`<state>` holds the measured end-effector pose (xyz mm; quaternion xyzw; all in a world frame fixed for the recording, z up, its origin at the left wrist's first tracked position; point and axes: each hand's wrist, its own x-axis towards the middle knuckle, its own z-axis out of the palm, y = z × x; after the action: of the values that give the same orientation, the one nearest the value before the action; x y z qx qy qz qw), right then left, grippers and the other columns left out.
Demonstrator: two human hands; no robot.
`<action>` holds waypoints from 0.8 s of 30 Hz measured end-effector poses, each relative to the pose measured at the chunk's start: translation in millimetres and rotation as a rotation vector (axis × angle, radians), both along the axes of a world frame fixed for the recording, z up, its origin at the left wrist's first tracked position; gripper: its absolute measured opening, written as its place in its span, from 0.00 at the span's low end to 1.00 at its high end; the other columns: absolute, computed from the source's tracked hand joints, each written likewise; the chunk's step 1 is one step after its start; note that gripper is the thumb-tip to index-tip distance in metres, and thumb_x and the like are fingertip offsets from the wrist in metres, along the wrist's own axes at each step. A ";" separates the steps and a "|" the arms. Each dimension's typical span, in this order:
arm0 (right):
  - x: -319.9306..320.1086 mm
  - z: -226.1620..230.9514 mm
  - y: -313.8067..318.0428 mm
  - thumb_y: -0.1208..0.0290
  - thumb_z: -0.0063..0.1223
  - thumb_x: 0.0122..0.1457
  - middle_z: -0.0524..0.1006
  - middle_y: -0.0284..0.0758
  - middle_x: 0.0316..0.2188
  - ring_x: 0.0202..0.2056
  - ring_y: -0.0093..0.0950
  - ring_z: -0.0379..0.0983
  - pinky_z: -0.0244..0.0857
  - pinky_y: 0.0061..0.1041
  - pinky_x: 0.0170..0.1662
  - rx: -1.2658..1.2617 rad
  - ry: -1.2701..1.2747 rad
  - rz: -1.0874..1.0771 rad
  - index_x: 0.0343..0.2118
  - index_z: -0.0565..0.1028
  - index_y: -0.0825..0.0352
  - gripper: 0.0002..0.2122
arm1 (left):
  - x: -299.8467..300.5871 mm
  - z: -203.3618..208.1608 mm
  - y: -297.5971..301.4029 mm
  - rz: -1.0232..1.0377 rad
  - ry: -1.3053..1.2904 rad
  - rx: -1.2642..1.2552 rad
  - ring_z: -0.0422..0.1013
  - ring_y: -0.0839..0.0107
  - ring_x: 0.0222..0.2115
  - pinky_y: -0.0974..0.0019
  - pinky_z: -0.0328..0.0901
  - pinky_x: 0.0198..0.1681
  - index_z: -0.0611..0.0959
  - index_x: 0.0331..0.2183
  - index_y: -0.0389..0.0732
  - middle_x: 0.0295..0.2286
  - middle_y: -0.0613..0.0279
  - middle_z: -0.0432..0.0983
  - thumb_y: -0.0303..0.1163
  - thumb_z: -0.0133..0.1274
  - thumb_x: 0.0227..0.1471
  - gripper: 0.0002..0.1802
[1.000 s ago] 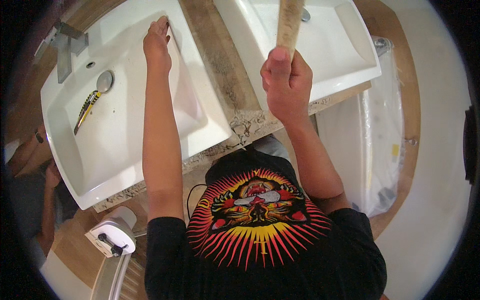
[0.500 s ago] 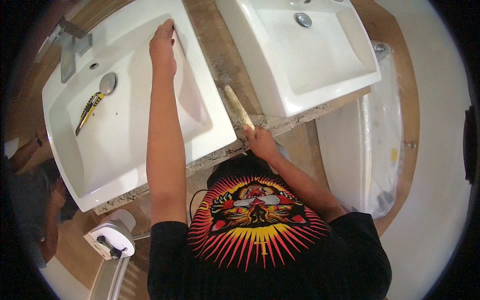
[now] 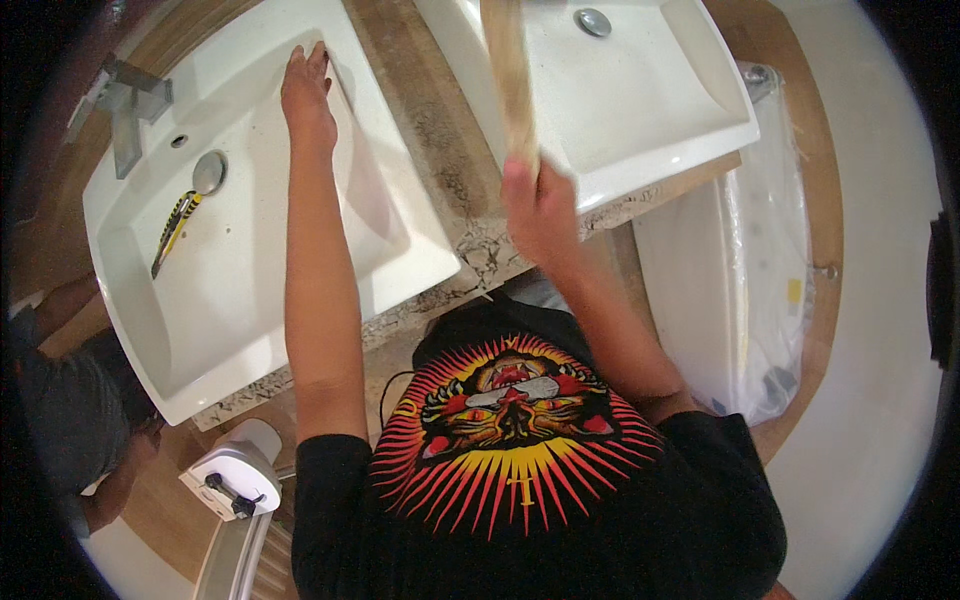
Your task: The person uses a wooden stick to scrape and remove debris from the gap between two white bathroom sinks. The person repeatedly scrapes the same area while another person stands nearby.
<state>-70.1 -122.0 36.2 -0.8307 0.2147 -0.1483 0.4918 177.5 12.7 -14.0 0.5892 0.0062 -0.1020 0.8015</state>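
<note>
Close to you, below your chest, a small white device (image 3: pixel 232 478) with a black part stands by a pale rail.

Your right hand (image 3: pixel 540 208) is nearest of the two. Its grip is wrapped tight around the lower end of a wooden stick (image 3: pixel 510 80), with the fingers pressed together on the wood. The hand hovers above the front edge of the worktop (image 3: pixel 440 170), just at the near corner of the right basin (image 3: pixel 660 90). Half a second ago this hand was lower, at the worktop edge, and the stick lay low along the stone strip between the two basins. Now the hand is higher, and the stick stands up in front of the right basin. Its long axis runs from your hand away from you and a little to your left; the far end leaves the picture at the top.

Your left hand (image 3: pixel 305 95) is further out, with the arm stretched. It lies flat on the inner right wall of the left basin (image 3: pixel 250 290), fingers straight and held together, holding nothing. It has kept almost the same place as before.

In the left basin a yellow and black utility knife (image 3: pixel 172 232) lies near the round drain (image 3: pixel 208 172), pointing towards it. Behind stands a square metal faucet (image 3: pixel 128 105). At your right is a white fixture under clear plastic wrap (image 3: pixel 760 250). At your left another person's arm (image 3: pixel 70 300) reaches under the worktop.
</note>
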 end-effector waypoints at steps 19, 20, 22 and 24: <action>-13.6 -22.4 1.5 0.49 0.38 0.59 0.71 0.54 0.19 0.25 0.51 0.71 0.63 0.42 0.30 -0.069 0.406 0.063 0.27 0.71 0.76 0.27 | 1.2 -1.9 1.6 -0.033 -0.025 0.019 0.49 0.61 0.58 0.58 0.40 0.60 0.54 0.57 0.34 0.56 0.52 0.54 0.40 0.27 0.59 0.28; -6.2 -8.0 -1.0 0.50 0.39 0.59 0.71 0.52 0.17 0.23 0.48 0.71 0.62 0.40 0.27 -0.051 0.320 0.048 0.27 0.71 0.76 0.26 | 1.0 -2.1 1.0 -0.042 -0.031 0.014 0.49 0.62 0.58 0.57 0.39 0.60 0.54 0.57 0.35 0.56 0.53 0.54 0.39 0.26 0.59 0.28; 3.3 13.8 -6.4 0.53 0.41 0.59 0.70 0.49 0.15 0.21 0.45 0.70 0.61 0.38 0.25 0.027 0.154 0.014 0.27 0.71 0.75 0.23 | 1.2 -2.3 0.6 -0.040 -0.024 0.015 0.49 0.62 0.58 0.57 0.39 0.60 0.54 0.57 0.35 0.56 0.53 0.54 0.41 0.27 0.58 0.29; 3.1 19.7 -6.6 0.55 0.43 0.59 0.70 0.47 0.15 0.19 0.43 0.70 0.61 0.36 0.23 0.059 0.019 -0.006 0.27 0.71 0.75 0.21 | 1.3 -2.5 -0.5 -0.042 -0.020 0.012 0.48 0.62 0.58 0.57 0.39 0.59 0.54 0.57 0.35 0.57 0.53 0.54 0.42 0.28 0.58 0.29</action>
<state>-67.0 -128.6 55.9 -0.8167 0.2258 -0.1355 0.5134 178.9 12.2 -16.5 0.5948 -0.0139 -0.1127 0.7958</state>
